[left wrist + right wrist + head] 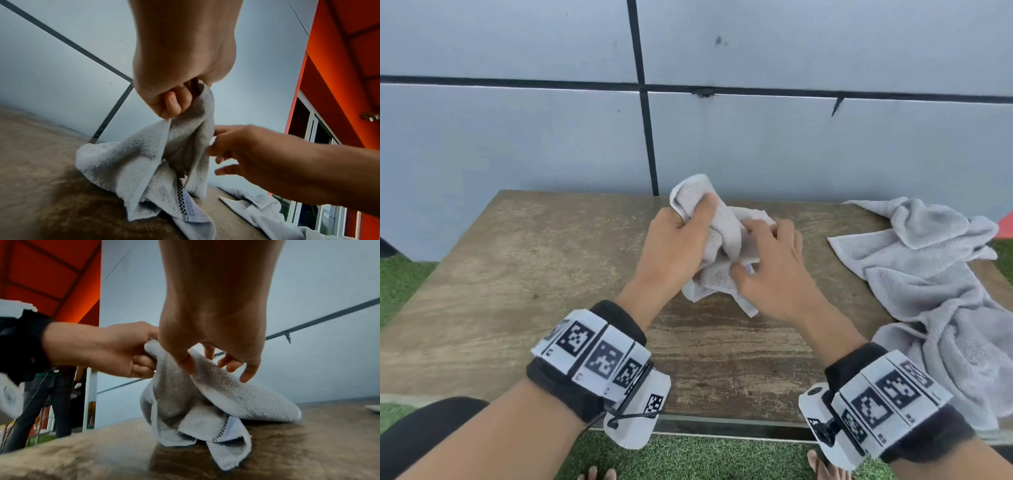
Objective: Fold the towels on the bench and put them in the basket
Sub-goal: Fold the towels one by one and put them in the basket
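A small grey towel (724,222) (123,162) (236,395) with a checked stripe near one hem is bunched and half lifted off the wooden bench (534,274). My left hand (688,233) (170,97) grips its upper part in a fist, above the bench top. From the right, my right hand (767,253) (205,356) pinches a fold of the same towel between thumb and fingers. The towel's lower corners still lie on the wood. No basket shows in any view.
A larger heap of crumpled grey towels (928,274) (257,209) lies on the bench's right end and hangs over its front edge. A grey panelled wall (791,137) rises right behind the bench. Green turf (688,455) surrounds it. Another person (51,394) stands off to the left.
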